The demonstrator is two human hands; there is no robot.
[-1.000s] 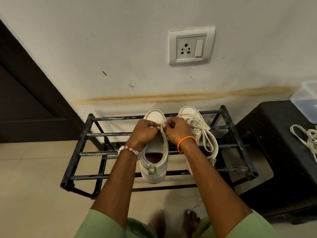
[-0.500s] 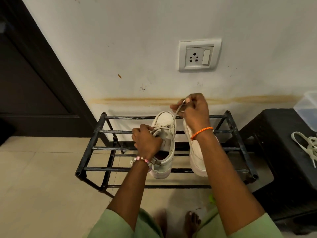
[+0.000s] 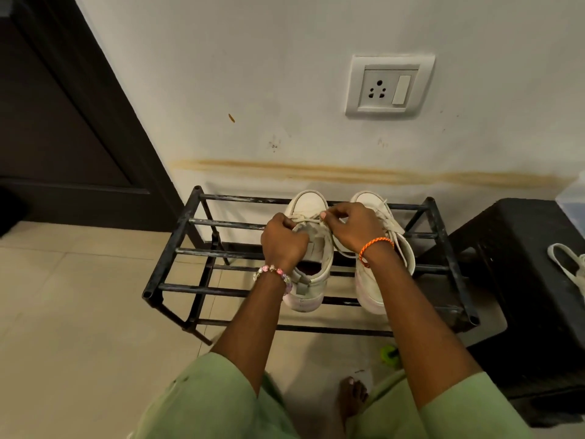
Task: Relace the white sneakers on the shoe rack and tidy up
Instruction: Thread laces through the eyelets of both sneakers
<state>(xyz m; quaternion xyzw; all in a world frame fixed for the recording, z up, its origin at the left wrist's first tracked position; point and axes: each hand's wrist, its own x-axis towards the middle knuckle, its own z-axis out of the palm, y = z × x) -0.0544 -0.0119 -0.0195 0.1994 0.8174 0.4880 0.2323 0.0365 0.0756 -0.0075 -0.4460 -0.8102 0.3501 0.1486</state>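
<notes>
Beige floor tiles [image 3: 63, 312] are spreading under a bare foot [image 3: 351, 397] and a small green thing [image 3: 388, 354], too blurred to name. Two green sleeves [image 3: 202, 403] are showing at the bottom edge. One black rack [image 3: 177, 248] is standing against the wall [image 3: 253, 74], and two white sneakers [image 3: 316, 270] are sitting on its top bars, side by side, toes toward the wall. The left hand [image 3: 283, 243], in a bead bracelet [image 3: 273, 274], is curling on the left sneaker's lace [image 3: 304, 218]. The right hand [image 3: 356, 229], in an orange band [image 3: 375, 247], is pinching that lace near the toe. One loose lace [image 3: 569, 267] is lying on a black stool [image 3: 522, 264] to the right. One socket [image 3: 389, 87] is sitting in the wall. No readable writing is showing.
</notes>
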